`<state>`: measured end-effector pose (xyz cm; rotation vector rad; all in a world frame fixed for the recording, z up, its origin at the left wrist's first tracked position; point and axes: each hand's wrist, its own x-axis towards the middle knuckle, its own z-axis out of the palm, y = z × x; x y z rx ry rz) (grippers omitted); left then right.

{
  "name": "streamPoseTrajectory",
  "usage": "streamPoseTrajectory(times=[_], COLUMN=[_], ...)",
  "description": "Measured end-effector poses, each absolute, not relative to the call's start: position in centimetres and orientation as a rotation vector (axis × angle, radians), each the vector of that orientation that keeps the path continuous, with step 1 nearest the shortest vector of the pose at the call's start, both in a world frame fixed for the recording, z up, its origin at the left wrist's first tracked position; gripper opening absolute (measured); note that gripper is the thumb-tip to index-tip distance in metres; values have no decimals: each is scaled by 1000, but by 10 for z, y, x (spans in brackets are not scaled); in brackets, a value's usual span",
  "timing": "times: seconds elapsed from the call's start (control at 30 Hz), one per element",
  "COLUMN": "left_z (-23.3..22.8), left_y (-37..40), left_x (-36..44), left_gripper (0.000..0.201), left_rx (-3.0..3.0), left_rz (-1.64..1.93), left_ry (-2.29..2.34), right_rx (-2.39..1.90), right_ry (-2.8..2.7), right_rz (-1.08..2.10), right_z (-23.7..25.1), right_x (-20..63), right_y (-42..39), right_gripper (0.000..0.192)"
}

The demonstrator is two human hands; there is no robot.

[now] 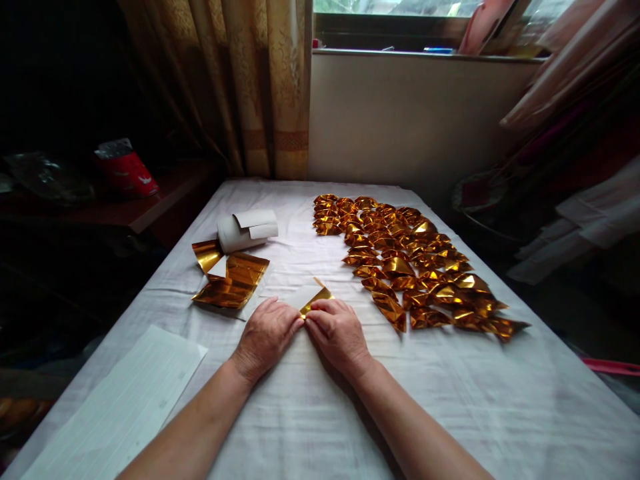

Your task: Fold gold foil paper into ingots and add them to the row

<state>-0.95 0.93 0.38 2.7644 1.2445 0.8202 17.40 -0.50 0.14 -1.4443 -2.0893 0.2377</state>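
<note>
Left hand and right hand pinching gold foil sheet (half white), folded gold pieces beside

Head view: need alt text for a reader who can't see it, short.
Two bare hands, left hand and right hand, press a gold foil sheet on a white-clothed table. To the right lie rows of folded gold foil pieces; to the left, loose gold sheets, a white paper roll and a lined white sheet. Curtains and a window sill stand behind.
</note>
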Motion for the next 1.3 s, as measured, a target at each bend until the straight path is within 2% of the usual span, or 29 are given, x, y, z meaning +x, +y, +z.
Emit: streamPoseTrajectory(times=[0.4, 0.93, 1.3], left_z=[5, 5, 4], left_y=[11, 12, 12], left_x=[-13, -4, -2], left_gripper=[20, 17, 16], left_rx=[2503, 2449, 2436], left_rz=[783, 744, 683], left_ry=[1430, 1587, 1661], right_rx=[-1488, -1618, -1560], right_ry=[-2037, -2041, -2021], right_rz=[278, 269, 334], right_z=[1, 3, 1], right_x=[174, 168, 168], right_y=[-4, -2, 1], right_gripper=[14, 5, 9])
